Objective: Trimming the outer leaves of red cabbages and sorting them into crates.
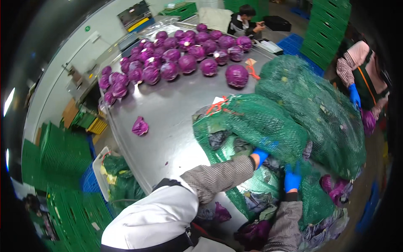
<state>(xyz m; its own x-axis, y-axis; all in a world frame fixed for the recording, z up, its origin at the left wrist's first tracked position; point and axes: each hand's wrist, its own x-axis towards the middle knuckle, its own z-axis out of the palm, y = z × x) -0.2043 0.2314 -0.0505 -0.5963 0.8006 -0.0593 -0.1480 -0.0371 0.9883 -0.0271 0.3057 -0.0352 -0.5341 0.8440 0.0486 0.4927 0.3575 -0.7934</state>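
Note:
A bulging green mesh bag (267, 121) with an orange-red tie lies in front of me on the metal table. My left hand (260, 157), in a blue glove, holds the bag's near edge; its fingers are partly under the netting and show blue through it. Just to the right, my gloved right hand (292, 180) has hold of the same edge, with its fingertips blurred against the mesh. Loose outer cabbage leaves (259, 201) lie on spread green netting (231, 152) below and around both hands.
Many red cabbages (187, 64) cover the table's (163, 104) far side. A larger filled mesh bag (311, 110) lies at the right. Beyond it, a co-worker's blue-gloved hand (354, 96) is by a cabbage (367, 122). Green crates (64, 154) stand left; another person (244, 23) sits behind.

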